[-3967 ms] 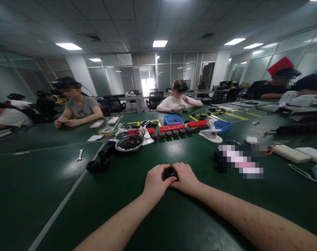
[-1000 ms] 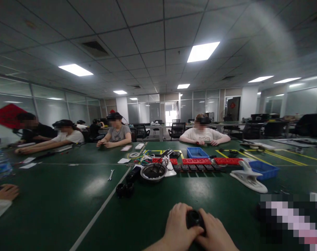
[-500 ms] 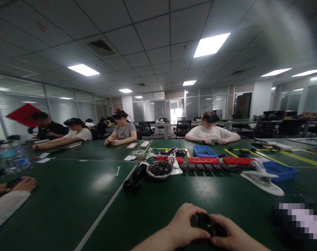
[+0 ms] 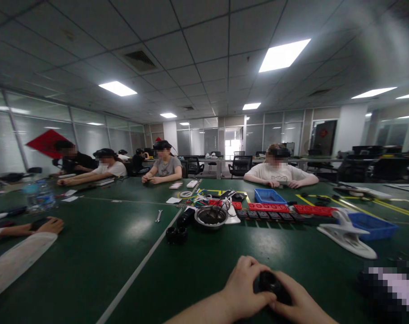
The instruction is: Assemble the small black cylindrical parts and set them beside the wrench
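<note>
A black rounded part, its exact kind unclear, is gripped between both hands low in the view, just above the green table. My left hand is closed round its left side, with the thumb in front and the fingers over the top. My right hand wraps the lower right side and hides much of it. Farther off, to the left of the hands, two black ring-shaped parts stand side by side on the table.
A metal bowl with dark contents sits beyond the hands, near red strips. Blue trays and a white clamp-like stand lie right. A wrench lies left. A co-worker's hand rests at far left; several people sit opposite.
The whole view has shifted, with the scene moving right in the picture. Both hands still hold the black part; the round opening seen on it earlier is now less visible.
</note>
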Available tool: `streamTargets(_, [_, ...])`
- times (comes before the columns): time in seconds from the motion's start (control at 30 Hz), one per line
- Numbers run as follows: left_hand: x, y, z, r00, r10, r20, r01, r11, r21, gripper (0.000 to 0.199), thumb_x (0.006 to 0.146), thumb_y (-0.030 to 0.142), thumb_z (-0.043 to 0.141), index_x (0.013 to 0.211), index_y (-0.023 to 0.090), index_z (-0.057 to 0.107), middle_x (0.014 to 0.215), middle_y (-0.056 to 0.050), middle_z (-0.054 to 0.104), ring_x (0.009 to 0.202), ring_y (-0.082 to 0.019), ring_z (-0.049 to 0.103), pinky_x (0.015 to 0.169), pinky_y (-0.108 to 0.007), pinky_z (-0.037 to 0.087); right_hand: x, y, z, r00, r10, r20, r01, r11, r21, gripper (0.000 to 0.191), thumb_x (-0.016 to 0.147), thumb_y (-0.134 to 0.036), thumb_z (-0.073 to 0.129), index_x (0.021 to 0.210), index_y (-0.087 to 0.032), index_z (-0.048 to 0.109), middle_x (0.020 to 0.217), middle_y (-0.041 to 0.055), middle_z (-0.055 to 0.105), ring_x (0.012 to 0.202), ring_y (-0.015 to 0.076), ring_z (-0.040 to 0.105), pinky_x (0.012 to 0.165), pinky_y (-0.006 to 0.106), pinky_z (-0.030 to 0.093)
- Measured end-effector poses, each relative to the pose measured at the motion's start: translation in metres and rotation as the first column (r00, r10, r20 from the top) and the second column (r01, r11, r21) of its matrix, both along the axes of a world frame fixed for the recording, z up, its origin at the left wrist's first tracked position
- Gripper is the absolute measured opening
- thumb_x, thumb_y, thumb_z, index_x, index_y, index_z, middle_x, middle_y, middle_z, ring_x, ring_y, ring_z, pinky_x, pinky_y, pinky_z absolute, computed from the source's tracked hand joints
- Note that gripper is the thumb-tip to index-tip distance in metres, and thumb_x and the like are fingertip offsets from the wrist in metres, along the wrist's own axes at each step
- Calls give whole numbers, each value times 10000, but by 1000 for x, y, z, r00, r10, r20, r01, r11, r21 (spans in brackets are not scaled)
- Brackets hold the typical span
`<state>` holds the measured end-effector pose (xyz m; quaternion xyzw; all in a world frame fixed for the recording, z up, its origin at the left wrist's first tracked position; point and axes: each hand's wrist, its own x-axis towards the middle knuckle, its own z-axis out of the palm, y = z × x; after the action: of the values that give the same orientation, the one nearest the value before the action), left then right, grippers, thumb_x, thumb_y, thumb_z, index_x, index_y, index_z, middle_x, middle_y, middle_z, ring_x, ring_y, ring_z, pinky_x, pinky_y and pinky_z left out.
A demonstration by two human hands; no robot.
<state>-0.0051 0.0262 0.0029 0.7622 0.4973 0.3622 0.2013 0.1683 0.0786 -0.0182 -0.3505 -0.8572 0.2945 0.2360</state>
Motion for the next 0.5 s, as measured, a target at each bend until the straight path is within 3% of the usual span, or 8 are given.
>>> streamTargets(0.2, [-6,4,-2,995,-96,-34,95,995,-41,530,650,303,667,1152,265,503,1042,-36,510,976,-212,461,868,-322,371,14,13,-6,997,54,-59,-65,973,-222,522,614,-387,613,1073,-147,548,1070,105,568,1004,268,507,891,378,374])
streamTargets(0.37, [3,1,-1,999,16,-42,-17,999,-48,431,622,331,680,1030,242,575,951,-23,537,901,-209,480,801,-310,384,2,7,-9,994,-79,73,82,996,-40,336,591,-373,597,834,-143,568,819,82,603,783,237,547,688,316,437])
streamTargets(0.5, [10,-1,-2,990,134,-43,-136,990,-39,436,604,313,685,1010,215,560,971,-36,529,922,-223,465,827,-333,358,-5,-1,-12,968,-228,104,218,971,93,330,621,-328,560,906,-162,542,889,106,597,832,247,550,745,333,421])
